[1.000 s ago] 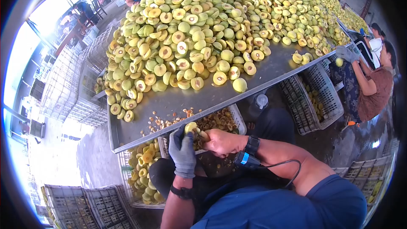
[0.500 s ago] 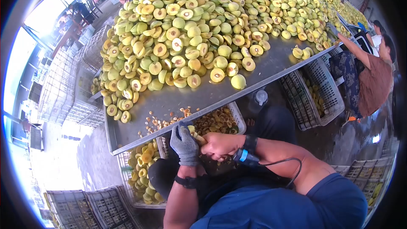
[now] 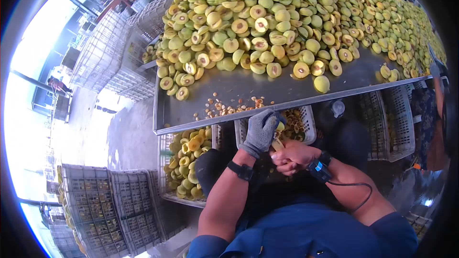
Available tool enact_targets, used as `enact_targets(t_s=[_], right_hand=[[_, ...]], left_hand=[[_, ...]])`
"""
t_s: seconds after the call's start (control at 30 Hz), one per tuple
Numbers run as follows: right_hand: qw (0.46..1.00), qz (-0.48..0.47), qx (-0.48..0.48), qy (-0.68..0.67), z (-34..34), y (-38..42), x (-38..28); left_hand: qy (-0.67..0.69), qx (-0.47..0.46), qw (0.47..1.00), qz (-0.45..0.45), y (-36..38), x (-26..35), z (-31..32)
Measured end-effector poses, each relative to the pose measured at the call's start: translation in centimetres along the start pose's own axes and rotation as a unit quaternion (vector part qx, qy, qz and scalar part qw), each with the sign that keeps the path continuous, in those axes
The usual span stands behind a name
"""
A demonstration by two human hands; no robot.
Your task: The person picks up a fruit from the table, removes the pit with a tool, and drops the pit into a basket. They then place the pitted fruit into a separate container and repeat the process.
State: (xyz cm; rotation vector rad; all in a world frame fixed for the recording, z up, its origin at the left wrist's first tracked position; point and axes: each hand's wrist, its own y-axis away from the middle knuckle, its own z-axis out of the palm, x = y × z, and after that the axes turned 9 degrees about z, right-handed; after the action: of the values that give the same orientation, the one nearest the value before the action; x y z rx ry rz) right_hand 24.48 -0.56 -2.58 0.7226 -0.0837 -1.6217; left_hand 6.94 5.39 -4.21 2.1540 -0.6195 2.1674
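Just below the front edge of the steel table (image 3: 282,91), my two hands are close together. My gloved left hand (image 3: 261,132) is closed, its fingers clamped on a fruit piece (image 3: 280,126), of which only a yellowish sliver shows past the glove. My bare right hand (image 3: 295,155) sits just beside it, fingers curled tight round a tan handle (image 3: 277,144) that points up toward the fruit piece; whether its tip touches the flesh I cannot tell. Beyond them, on the steel, loose pits (image 3: 233,110) lie scattered near the edge, and behind these rises a great heap of halved fruit (image 3: 258,24), many cut faces brown in the middle. One round green fruit (image 3: 322,84) sits out in front of the heap. Under the table edge, past my hands, a white basket (image 3: 310,124) holds brownish and yellow scraps (image 3: 294,120). To my left a crate (image 3: 216,136) is full of yellow halves (image 3: 186,162), some hollowed into rings, and farther left tall slatted crates (image 3: 95,200) stand side by side. I wear a dark band (image 3: 240,170) on my left wrist, and a black cable (image 3: 370,191) loops beside my right forearm
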Motion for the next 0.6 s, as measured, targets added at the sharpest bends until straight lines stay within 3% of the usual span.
enact_targets(t_s=[0.07,0.17,0.2,0.23,0.27,0.37,0.4,0.5,0.57,0.6], right_hand=[[0.999,-0.003,0.030,0.016,0.9,0.3,-0.2],[0.996,-0.030,0.083,0.022,0.7,0.0,-0.4],[0.994,-0.040,0.096,0.031,-0.1,-0.3,-0.3],[0.992,-0.052,0.110,0.040,-0.2,-0.4,-0.4],[0.942,-0.031,0.289,0.169,0.1,-0.9,-0.6],[0.909,0.015,0.400,0.119,-5.9,-1.9,1.2],[0.923,-0.006,0.366,0.123,-6.3,-1.2,1.2],[0.882,-0.101,0.407,0.215,-4.2,1.3,-0.6],[0.813,-0.187,0.485,0.262,-2.9,3.7,-3.0],[0.679,-0.242,0.569,0.396,-6.2,4.3,-3.8]], left_hand=[[-0.113,-0.036,0.991,0.060,0.0,1.1,-0.6],[-0.324,0.109,0.938,0.063,0.0,2.6,-0.8],[-0.299,0.180,0.934,0.076,-0.1,3.2,-1.0],[-0.354,0.185,0.915,0.050,0.0,3.7,-2.2],[-0.344,0.204,0.916,0.025,0.2,4.4,-3.7],[-0.320,0.272,0.908,0.005,2.6,6.4,-9.0],[-0.284,0.296,0.912,-0.029,3.6,6.9,-11.0],[-0.244,0.303,0.916,-0.095,8.0,5.2,-19.1],[-0.264,0.300,0.915,-0.058,11.1,1.8,-23.4],[-0.290,0.339,0.892,-0.079,12.4,2.1,-24.3]])
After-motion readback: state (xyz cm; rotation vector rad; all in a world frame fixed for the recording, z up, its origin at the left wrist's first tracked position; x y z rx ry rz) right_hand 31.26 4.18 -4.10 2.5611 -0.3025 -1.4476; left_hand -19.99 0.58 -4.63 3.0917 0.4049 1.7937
